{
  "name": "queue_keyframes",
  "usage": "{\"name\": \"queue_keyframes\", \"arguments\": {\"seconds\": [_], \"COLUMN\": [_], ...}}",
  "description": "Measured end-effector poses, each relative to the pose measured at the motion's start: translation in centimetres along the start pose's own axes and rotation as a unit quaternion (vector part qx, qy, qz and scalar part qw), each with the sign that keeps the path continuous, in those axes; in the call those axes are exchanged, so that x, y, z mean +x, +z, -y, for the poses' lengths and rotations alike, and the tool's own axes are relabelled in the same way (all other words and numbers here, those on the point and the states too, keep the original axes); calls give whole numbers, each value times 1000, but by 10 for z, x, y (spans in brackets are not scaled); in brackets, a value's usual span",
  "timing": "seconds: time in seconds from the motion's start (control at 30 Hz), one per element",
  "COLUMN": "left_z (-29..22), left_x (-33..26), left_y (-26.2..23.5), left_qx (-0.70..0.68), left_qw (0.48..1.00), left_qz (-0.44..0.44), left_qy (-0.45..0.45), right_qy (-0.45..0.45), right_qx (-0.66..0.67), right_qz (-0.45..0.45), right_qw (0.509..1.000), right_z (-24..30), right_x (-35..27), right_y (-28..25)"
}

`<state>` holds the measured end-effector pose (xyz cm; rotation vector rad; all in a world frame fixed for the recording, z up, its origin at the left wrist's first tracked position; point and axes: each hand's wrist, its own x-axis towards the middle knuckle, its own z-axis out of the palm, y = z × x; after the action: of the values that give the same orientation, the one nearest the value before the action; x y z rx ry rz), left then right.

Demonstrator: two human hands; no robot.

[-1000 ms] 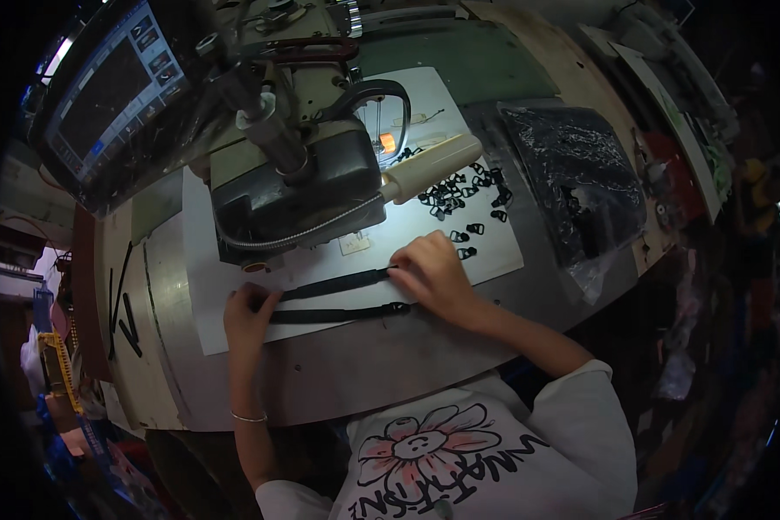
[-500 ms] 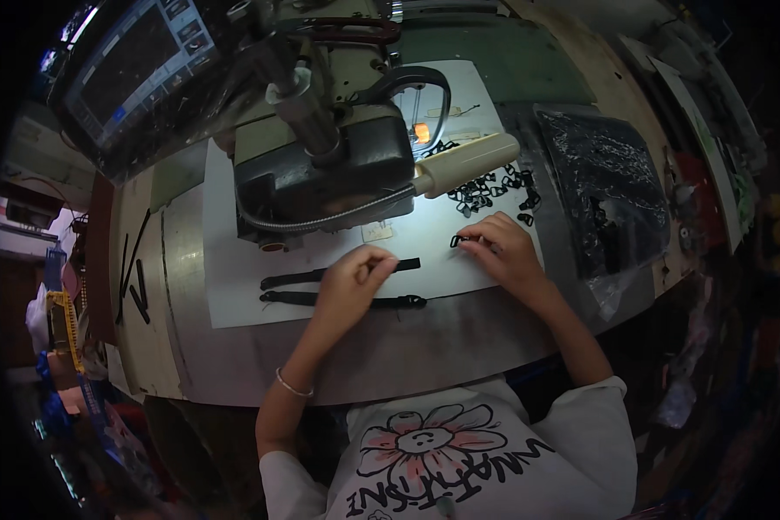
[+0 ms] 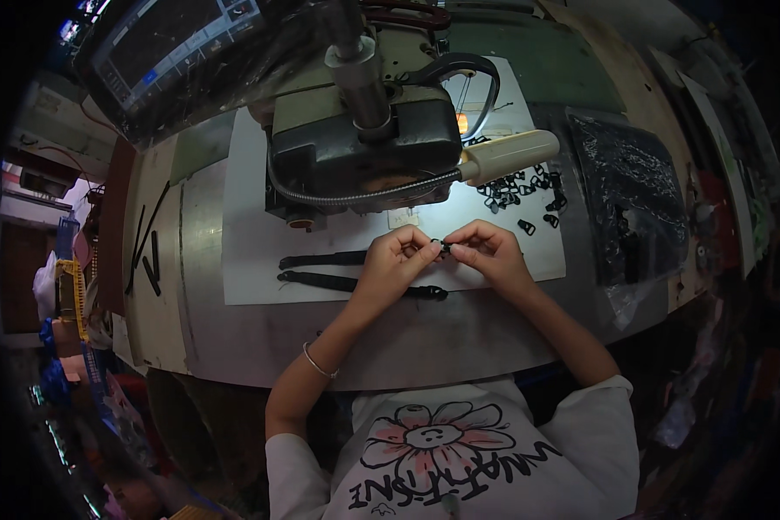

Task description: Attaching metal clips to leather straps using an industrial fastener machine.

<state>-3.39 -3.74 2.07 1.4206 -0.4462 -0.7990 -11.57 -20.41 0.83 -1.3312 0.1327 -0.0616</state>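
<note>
My left hand (image 3: 399, 263) and my right hand (image 3: 492, 258) meet fingertip to fingertip over the white sheet (image 3: 256, 260). The left hand pinches the end of a black strap (image 3: 325, 259), whose length runs off to the left. In the right fingertips is a small black buckle (image 3: 444, 246), touching the strap end. Whether the strap passes through it is hidden by the fingers. Nearer me lies a second black strap (image 3: 342, 284), partly under my left wrist. Loose black buckles (image 3: 516, 188) are scattered beyond the right hand, and one single buckle (image 3: 526, 227) lies closer.
A sewing machine head (image 3: 364, 147) with a cream lamp (image 3: 511, 156) stands just beyond my hands. Behind it at left is a screen (image 3: 173, 52). A clear bag of black parts (image 3: 633, 191) lies at right; black strips (image 3: 152, 251) lie at left.
My right hand has moved left with the buckle to meet my left hand at the strap end. The whole view has shifted slightly, so the machine appears further right.
</note>
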Motion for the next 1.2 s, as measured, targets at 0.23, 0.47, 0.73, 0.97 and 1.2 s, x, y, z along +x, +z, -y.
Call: {"name": "queue_keyframes", "arguments": {"seconds": [0.23, 0.47, 0.73, 0.97, 1.2], "left_z": [3, 6, 16, 12, 8], "left_x": [-21, -40, -4, -1, 4], "left_y": [4, 0, -11, -33, -31], "left_qx": [153, 354, 513, 390, 380], "left_qw": [988, 926, 833, 913, 911], "left_qz": [-31, -36, -87, -17, 5], "left_qy": [-2, 126, 191, 119, 160], "right_qy": [113, 143, -25, 49, 24], "right_qx": [-29, -118, -251, -187, -166], "right_qz": [44, 82, 8, 85, 75], "right_qw": [992, 979, 968, 977, 983], "right_z": [6, 2, 1, -2, 5], "right_x": [-9, -30, -5, 9, 14], "right_y": [6, 2, -2, 3, 1]}}
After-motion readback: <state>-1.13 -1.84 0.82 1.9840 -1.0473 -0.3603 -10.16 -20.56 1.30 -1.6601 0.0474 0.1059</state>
